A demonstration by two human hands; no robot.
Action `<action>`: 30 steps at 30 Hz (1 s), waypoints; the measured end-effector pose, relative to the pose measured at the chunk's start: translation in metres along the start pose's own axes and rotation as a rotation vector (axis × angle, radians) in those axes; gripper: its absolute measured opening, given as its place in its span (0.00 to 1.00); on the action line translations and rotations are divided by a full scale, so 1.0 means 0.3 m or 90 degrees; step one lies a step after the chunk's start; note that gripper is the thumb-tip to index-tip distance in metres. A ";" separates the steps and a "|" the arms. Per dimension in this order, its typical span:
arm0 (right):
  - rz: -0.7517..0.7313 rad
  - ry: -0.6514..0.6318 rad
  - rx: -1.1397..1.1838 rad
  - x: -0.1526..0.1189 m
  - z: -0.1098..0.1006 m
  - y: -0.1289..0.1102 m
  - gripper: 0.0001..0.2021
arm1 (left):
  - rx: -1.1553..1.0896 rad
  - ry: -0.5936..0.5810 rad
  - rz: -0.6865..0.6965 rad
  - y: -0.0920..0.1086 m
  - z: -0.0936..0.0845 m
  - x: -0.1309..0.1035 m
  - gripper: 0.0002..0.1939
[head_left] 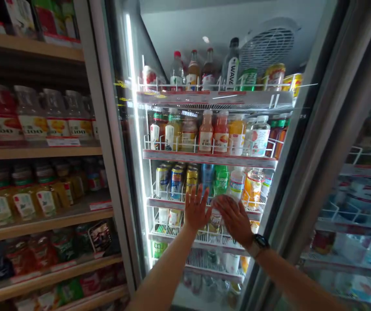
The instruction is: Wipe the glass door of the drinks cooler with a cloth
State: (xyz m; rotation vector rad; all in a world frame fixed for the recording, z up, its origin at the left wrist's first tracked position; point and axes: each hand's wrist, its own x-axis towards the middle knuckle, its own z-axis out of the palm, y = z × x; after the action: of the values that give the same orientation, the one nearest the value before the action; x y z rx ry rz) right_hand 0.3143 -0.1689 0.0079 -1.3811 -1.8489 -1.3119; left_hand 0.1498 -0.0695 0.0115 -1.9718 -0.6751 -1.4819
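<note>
Both arms reach toward a lit drinks cooler. My left hand [197,209] is raised with its fingers spread in front of the shelf of cans, holding nothing. Just right of it, my right hand [234,218] is tilted to the left, its fingers extended and slightly blurred, with no item visible in it; a dark watch [261,241] is on that wrist. Behind the hands stand gold cans [192,178], a green bottle [221,179] and a clear bottle [236,183]. Whether either hand touches glass or a shelf cannot be told.
Juice bottles [206,131] fill the shelf above, with a tilted WAVE bottle [232,69] higher up. Wooden shelves [39,151] of jugs and packets stand left. A metal door frame [305,151] runs down the right, beside another cooler [354,224].
</note>
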 end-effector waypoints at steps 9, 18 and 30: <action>-0.140 -0.026 0.051 -0.302 0.091 -0.074 0.32 | 0.042 -0.005 0.001 -0.013 0.014 -0.016 0.36; -0.036 0.051 0.043 0.170 -0.124 0.201 0.33 | 0.054 -0.018 -0.015 -0.010 0.027 -0.023 0.35; -0.147 -0.060 0.108 -0.290 0.041 0.023 0.36 | 0.076 -0.027 -0.014 -0.009 0.032 -0.024 0.37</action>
State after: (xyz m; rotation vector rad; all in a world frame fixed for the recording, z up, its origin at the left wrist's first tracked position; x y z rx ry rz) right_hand 0.3552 -0.1970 -0.0651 -1.1878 -2.1821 -1.1812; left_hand 0.1524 -0.0613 0.0029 -1.9158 -0.7868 -1.3829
